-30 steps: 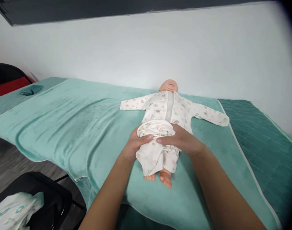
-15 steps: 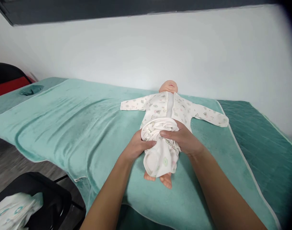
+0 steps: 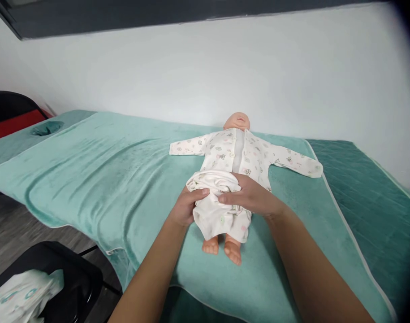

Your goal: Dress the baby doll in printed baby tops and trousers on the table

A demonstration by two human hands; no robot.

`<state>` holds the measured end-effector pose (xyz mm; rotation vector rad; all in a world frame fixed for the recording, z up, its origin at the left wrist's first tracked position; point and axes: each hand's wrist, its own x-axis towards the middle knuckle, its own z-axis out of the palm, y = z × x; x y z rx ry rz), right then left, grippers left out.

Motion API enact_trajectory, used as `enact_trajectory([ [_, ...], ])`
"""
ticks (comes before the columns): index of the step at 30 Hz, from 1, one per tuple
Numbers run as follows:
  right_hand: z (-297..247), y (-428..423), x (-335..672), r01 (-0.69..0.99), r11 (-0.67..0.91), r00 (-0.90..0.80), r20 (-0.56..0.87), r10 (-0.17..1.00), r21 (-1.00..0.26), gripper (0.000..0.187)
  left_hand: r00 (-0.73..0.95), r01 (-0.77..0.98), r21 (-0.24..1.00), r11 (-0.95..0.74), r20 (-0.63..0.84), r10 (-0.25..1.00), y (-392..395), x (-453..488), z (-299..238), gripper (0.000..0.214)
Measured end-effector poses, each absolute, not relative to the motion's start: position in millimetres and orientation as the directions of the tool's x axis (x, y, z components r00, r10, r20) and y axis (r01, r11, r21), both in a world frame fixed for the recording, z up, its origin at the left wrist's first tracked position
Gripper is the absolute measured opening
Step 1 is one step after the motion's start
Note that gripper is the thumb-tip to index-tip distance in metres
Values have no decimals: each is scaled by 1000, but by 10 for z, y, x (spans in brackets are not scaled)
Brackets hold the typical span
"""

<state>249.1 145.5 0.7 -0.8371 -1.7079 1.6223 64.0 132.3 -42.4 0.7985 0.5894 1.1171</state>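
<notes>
A baby doll (image 3: pixel 237 120) lies on its back on a teal blanket (image 3: pixel 100 157), its arms spread in a long-sleeved printed top (image 3: pixel 221 146). Bunched white printed pants (image 3: pixel 221 215) cover its legs, and its bare feet (image 3: pixel 232 251) stick out below. My left hand (image 3: pixel 188 204) grips the left side of the gathered cloth, thumb on top. On the right side, my right hand (image 3: pixel 250 195) holds the same cloth, thumb over it and fingers partly hidden behind. Both hands are at the doll's hip and thigh level.
The blanket covers a padded table with a face hole (image 3: pixel 47 128) at the far left. A black chair (image 3: pixel 80 280) at lower left carries a folded printed cloth or diaper (image 3: pixel 25 294). A white wall (image 3: pixel 191 72) stands behind the table. Another red-black chair (image 3: pixel 18 119) is at left.
The bunched waist of the pants has shifted left and widened in my hands. The lower edge has risen a little, so more of the doll's feet and ankles shows.
</notes>
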Motion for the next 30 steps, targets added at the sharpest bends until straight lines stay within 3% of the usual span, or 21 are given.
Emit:
enact_trajectory([
  [5, 53, 1454, 2513, 182, 73, -634, -60, 771, -981, 44, 319, -545, 809, 220, -42, 947, 1311, 635, -415, 42],
  [15, -14, 1443, 2566, -31, -133, -587, -90, 805, -991, 47, 321, -526, 838, 144, 39, 946, 1268, 691, -397, 51],
  [21, 5, 1398, 2527, -15, -42, -583, -26, 812, -999, 41, 154, -484, 867, 119, -49, 987, 988, 776, -288, 49],
  [25, 27, 1375, 2524, 67, 65, -601, 12, 799, -996, 38, 98, -503, 856, 117, -78, 992, 710, 811, -172, 48],
  [30, 60, 1356, 2524, 232, 157, -600, -14, 800, -960, 29, 8, -409, 901, 146, -157, 988, 361, 839, -96, 38],
])
